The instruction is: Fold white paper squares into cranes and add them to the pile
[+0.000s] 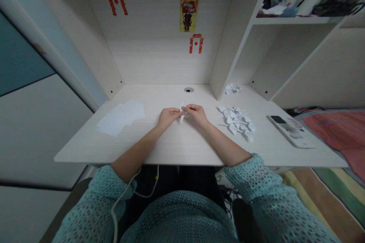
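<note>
Between my two hands, over the middle of the desk [182,148], is a small folded piece of white paper [182,118], narrow and pointed at its lower end. My left hand [170,116] pinches it from the left with thumb and fingers. From the right, my right hand [196,112] pinches its upper part, the fingertips of both hands nearly meeting. To the right lies a pile of folded white paper pieces [238,121], pointed in shape. Flat white paper sheets [121,117] are spread, overlapping, at the left of the desk.
A smaller group of folded papers [234,89] sits behind the pile, beside the upright divider [228,64]. A white phone [291,132] lies at the right. A cable hole [188,90] is near the back panel. A white cable [116,205] hangs by my left sleeve.
</note>
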The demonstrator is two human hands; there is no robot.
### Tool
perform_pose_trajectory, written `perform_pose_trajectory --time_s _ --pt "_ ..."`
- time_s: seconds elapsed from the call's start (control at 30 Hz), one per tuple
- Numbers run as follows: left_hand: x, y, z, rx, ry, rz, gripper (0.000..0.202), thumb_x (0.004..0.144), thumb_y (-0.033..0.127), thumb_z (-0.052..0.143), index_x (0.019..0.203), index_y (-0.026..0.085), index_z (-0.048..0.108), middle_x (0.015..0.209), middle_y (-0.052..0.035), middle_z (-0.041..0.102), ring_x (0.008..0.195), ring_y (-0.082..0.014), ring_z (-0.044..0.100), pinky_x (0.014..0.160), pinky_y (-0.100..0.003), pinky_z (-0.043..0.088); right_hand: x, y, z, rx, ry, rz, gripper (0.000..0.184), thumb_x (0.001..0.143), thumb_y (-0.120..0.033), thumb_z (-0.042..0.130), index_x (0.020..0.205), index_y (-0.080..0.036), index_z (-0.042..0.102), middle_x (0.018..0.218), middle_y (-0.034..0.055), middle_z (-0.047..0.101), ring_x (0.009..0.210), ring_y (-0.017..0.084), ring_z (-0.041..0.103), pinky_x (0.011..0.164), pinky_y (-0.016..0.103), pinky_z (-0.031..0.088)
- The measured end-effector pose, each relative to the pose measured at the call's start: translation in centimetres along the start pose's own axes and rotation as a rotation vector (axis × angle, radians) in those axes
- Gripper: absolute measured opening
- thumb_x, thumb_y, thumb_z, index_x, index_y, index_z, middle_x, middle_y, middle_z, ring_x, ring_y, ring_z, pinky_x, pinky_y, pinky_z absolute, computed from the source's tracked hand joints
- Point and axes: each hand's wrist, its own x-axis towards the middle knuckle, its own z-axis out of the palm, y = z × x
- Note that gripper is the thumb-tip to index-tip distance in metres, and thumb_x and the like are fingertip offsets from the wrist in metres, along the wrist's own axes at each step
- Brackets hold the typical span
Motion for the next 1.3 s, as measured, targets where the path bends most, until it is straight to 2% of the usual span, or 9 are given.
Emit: perform_pose_trajectory --time_s 0.13,0.23,0.43,0.6,0.9,1.0,1.1,1.2,1.3 --pt "0.1 0.0 -0.3 0.046 -0.068 -0.018 0.030 0.060 0.044 0.073 0.069 0.016 0.069 0.053 0.0013 0.058 0.045 -0.0075 0.044 0.045 -0.021 0.032 0.0 0.0 -0.2 0.000 -0.084 0.064 0.029 0.060 -0.047 0.071 0.065 -0.019 0.069 0.067 0.0018 0.066 0.062 0.013 0.054 0.060 0.026 0.039" --pt "0.3 -0.2 -0.5 0.060 -0.101 -0.029 0.032 0.059 0.046 0.072 0.070 0.016 0.069 0.052 0.0021 0.055 0.042 -0.0066 0.039 0.044 -0.022 0.027 0.1 0.1 -0.3 0.015 -0.113 0.103 0.029 0.062 -0.047 0.070 0.070 -0.019 0.071 0.071 0.0024 0.068 0.064 0.013 0.055 0.060 0.025 0.039" --pt "0.3 -0.1 -0.5 0.045 -0.173 0.010 0.033 0.061 0.048 0.070 0.066 0.016 0.066 0.055 0.0013 0.055 0.047 -0.0079 0.042 0.048 -0.022 0.029 0.0 0.1 -0.3 0.019 -0.049 0.098 0.031 0.060 -0.047 0.072 0.070 -0.018 0.072 0.072 0.0035 0.068 0.064 0.013 0.055 0.061 0.026 0.037" --pt "0.1 0.3 -0.3 0.047 -0.151 0.040 0.034 0.059 0.047 0.071 0.067 0.014 0.066 0.064 -0.0014 0.061 0.059 -0.0107 0.049 0.058 -0.024 0.034 -0.1 -0.1 -0.2 0.038 -0.047 0.113 0.029 0.059 -0.047 0.073 0.064 -0.018 0.070 0.067 0.0021 0.066 0.062 0.012 0.052 0.061 0.026 0.036" --pt "0.0 0.6 -0.5 0.047 -0.155 -0.066 0.032 0.061 0.046 0.069 0.063 0.015 0.065 0.052 0.0028 0.049 0.049 -0.0076 0.036 0.051 -0.024 0.023 0.0 0.2 -0.1 0.143 -0.144 0.233 0.031 0.059 -0.046 0.074 0.066 -0.016 0.070 0.070 0.0037 0.067 0.064 0.012 0.054 0.063 0.026 0.036" --pt "0.2 0.1 -0.6 0.012 -0.121 -0.102 0.032 0.062 0.047 0.068 0.063 0.015 0.063 0.057 0.0014 0.053 0.052 -0.0081 0.039 0.052 -0.024 0.024 0.0 0.4 0.0 0.159 -0.150 0.230 0.034 0.060 -0.049 0.072 0.068 -0.016 0.070 0.070 0.0042 0.067 0.062 0.012 0.053 0.062 0.026 0.038" --pt "0.5 -0.4 -0.8 -0.032 -0.038 -0.138 0.032 0.061 0.047 0.069 0.063 0.016 0.061 0.062 -0.0002 0.057 0.057 -0.0096 0.044 0.054 -0.023 0.027 0.1 0.4 0.1 0.125 -0.122 0.179 0.035 0.063 -0.050 0.068 0.073 -0.016 0.070 0.072 0.0042 0.067 0.063 0.012 0.054 0.062 0.026 0.039" --pt "0.8 -0.5 -1.1 -0.121 0.061 -0.139 0.036 0.060 0.050 0.070 0.060 0.017 0.056 0.063 -0.0011 0.057 0.060 -0.0111 0.048 0.055 -0.024 0.029 0.1 0.2 0.2 0.116 -0.106 0.109 0.032 0.061 -0.044 0.071 0.080 -0.018 0.069 0.075 0.0031 0.067 0.066 0.012 0.057 0.063 0.026 0.041" --pt "0.9 -0.2 -1.2 -0.213 0.110 -0.133 0.038 0.059 0.052 0.071 0.059 0.018 0.054 0.065 -0.0017 0.058 0.062 -0.0120 0.050 0.056 -0.024 0.032 0.0 0.2 0.4 0.149 -0.159 0.106 0.030 0.056 -0.035 0.074 0.080 -0.019 0.067 0.070 0.0012 0.066 0.063 0.012 0.057 0.062 0.025 0.042"
